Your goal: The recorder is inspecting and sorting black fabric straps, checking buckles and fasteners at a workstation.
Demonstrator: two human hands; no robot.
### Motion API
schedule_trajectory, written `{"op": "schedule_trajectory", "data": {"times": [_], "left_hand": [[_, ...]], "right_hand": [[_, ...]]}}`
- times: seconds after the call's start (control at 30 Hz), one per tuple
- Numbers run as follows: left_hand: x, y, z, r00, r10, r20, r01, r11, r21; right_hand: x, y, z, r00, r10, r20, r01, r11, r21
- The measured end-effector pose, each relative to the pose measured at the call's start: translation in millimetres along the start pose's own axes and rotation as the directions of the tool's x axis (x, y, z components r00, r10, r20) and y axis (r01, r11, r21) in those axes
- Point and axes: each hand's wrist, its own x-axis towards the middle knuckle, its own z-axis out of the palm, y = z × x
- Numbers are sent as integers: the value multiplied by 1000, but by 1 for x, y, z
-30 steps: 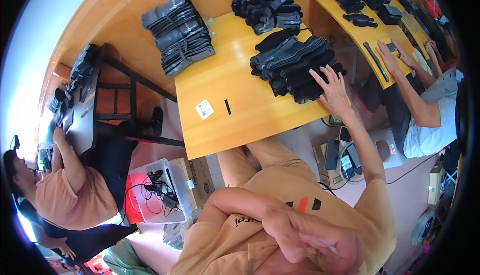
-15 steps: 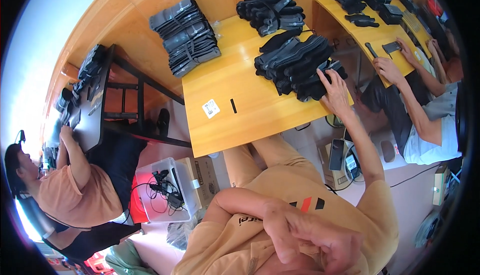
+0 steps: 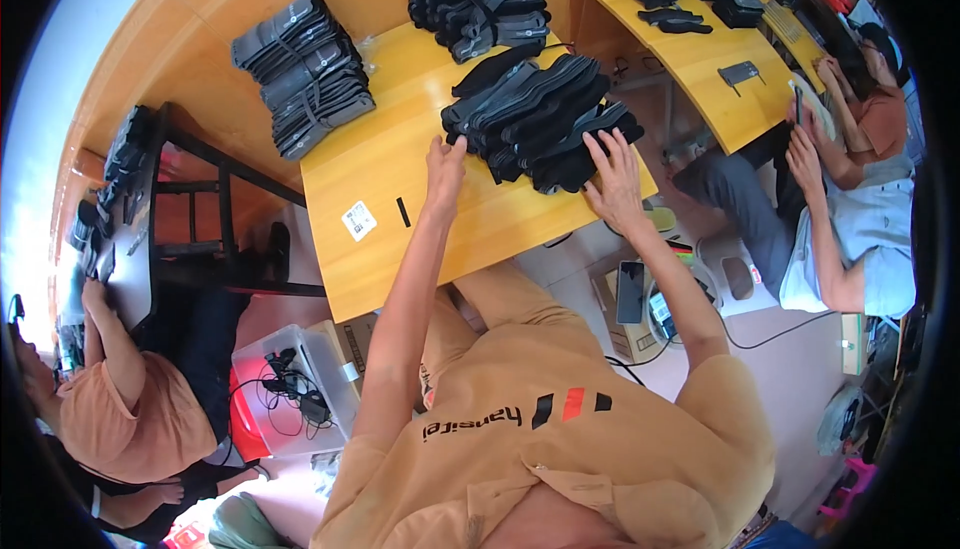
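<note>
at the upper centre of the frame, on a yellow wooden tabletop (image 3: 340,279), a thick loose pile of dark grey and black flat fabric-like pieces (image 3: 530,114). too tightly overlapped for counting; lower layers hidden, and part of the lower right end covered by the right hand (image 3: 615,179). fingers of that hand spread, laid over the black pieces there. at the lower left edge, the tips of the left hand (image 3: 446,174), fingers close together; impossible to tell whether pinching an edge or merely touching.

just beyond, near the top of the frame, a strapped heap of similar grey-black pieces (image 3: 480,9); at upper left, a tall strapped stack of grey-black pieces (image 3: 305,74), undersides out of sight. left of the left hand, well apart from the pile, a white square label (image 3: 358,220) and a short black strip (image 3: 402,212).

at lower left, a clear plastic box (image 3: 332,384) with tangled black cables (image 3: 300,389); right of centre, a dark smartphone (image 3: 630,292). at the left rim, a co-worker in an orange-brown shirt (image 3: 140,414), partly cut off by the dark border; at the right, a co-worker in a pale blue shirt (image 3: 860,229), with something slim and dark in hand, too small to identify.
</note>
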Motion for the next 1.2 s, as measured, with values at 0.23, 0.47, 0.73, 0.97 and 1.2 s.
{"op": "schedule_trajectory", "data": {"times": [0.23,0.47,0.73,0.97,1.2], "left_hand": [[60,12,30,996,-92,2,91,985,-146],[99,15,30,991,-15,135,25,997,-75],[115,-7,22,938,212,-274,-94,917,388],[109,71,31,749,661,46,-532,559,636],[132,107,76,901,337,274,-382,316,868]], "right_hand": [[-6,0,13,999,28,-32,-28,999,16],[8,-11,16,999,32,-4,-32,995,-96],[12,-24,24,999,39,-17,-41,994,-100],[1,-24,7,985,3,-173,18,992,122],[69,-47,-2,961,-12,-278,48,991,126]]}}
